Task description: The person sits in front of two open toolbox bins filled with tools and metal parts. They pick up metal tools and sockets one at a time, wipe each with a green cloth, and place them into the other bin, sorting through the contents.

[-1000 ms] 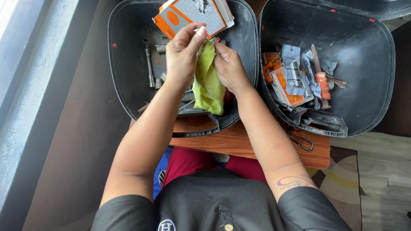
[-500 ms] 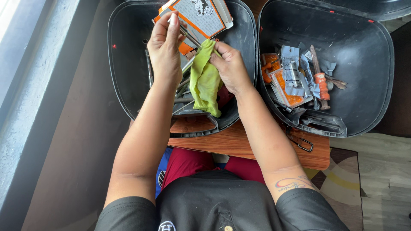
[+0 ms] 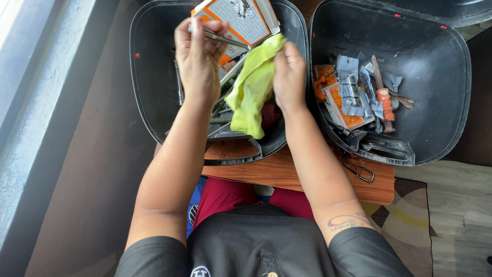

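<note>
The left hand (image 3: 197,56) is raised above the left black bin (image 3: 148,77), its fingers (image 3: 205,32) pinched shut around one end of a thin metal tool (image 3: 221,38). The tool runs from the fingertips rightward and slightly down, its far end reaching the yellow-green cloth (image 3: 252,90). The right hand (image 3: 289,74) has its fingers curled closed on the cloth's upper edge, bunching it against the tool's end; the rest of the cloth hangs down loose between the two hands, over the bin's contents. Behind the hands, an orange and white box (image 3: 241,18) leans against the bin's far wall, and more metal tools (image 3: 223,110) lie in the bin beneath the cloth. The right black bin (image 3: 441,102) sits just beside the left one and holds small packets (image 3: 348,92) in orange and grey plus a screwdriver with an orange handle (image 3: 383,97). Both bins rest on a wooden bench (image 3: 287,172), where a metal carabiner (image 3: 361,172) lies near the right bin's front edge.
</note>
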